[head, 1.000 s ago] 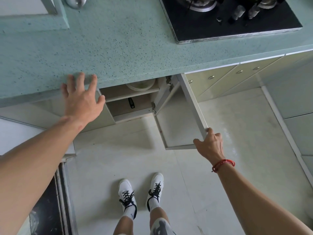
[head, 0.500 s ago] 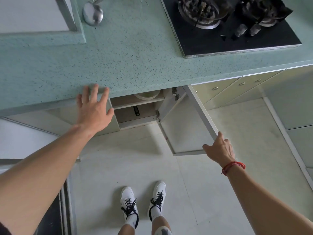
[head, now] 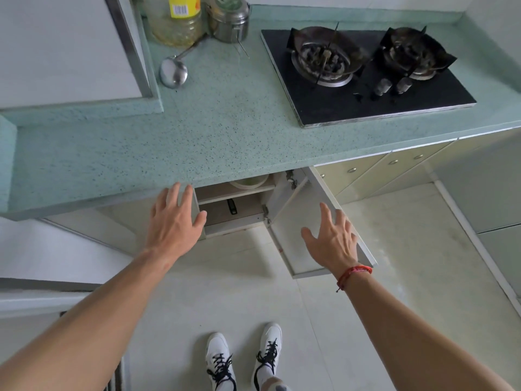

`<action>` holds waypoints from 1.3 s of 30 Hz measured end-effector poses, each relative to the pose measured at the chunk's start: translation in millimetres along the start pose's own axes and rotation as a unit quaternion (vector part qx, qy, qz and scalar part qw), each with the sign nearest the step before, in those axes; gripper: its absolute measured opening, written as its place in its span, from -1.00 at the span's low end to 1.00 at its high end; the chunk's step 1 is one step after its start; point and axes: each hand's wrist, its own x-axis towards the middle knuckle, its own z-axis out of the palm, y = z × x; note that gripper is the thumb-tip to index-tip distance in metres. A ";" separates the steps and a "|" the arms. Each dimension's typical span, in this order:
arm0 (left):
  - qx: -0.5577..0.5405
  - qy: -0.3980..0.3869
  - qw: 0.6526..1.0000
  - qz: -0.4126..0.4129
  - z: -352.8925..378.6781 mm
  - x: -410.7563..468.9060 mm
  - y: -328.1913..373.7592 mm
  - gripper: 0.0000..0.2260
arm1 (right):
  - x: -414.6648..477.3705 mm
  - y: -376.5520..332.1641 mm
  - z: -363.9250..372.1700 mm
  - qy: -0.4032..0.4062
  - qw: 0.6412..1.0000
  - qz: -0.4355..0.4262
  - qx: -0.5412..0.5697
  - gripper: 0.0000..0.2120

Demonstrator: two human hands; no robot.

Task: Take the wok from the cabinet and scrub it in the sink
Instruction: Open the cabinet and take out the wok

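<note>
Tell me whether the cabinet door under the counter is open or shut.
Open. The cabinet door stands swung out from its hinges, and the shelves inside show.

Two hands (head: 174,221) (head: 332,241), two burners (head: 324,59) (head: 410,56), two stove knobs (head: 383,86) (head: 403,85), one ladle (head: 173,71), one jar (head: 177,24), one tin (head: 229,19), two shoes (head: 221,359) (head: 267,351)

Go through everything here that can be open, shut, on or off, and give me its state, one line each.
cabinet door: wide open.
left hand: open, fingers spread, holding nothing.
right hand: open, above the door, holding nothing.
gas stove: no flame visible.
metal canister: lid on.
neighbouring cabinet fronts: shut.
</note>
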 end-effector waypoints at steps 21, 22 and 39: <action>-0.011 -0.019 0.999 -0.030 101.4 4.6 67.7 -0.38 | 81.6 -6.5 75.3 -0.058 0.982 -0.172 0.045 -0.36; -0.008 -0.022 0.999 -0.030 112.4 8.0 67.9 -0.38 | 88.8 -5.8 85.5 -0.060 0.982 -0.172 0.045 -0.36; 0.033 -0.063 0.997 -0.037 389.6 127.1 -24.2 -0.38 | 240.0 -9.1 372.3 -0.021 0.975 -0.223 -0.003 -0.37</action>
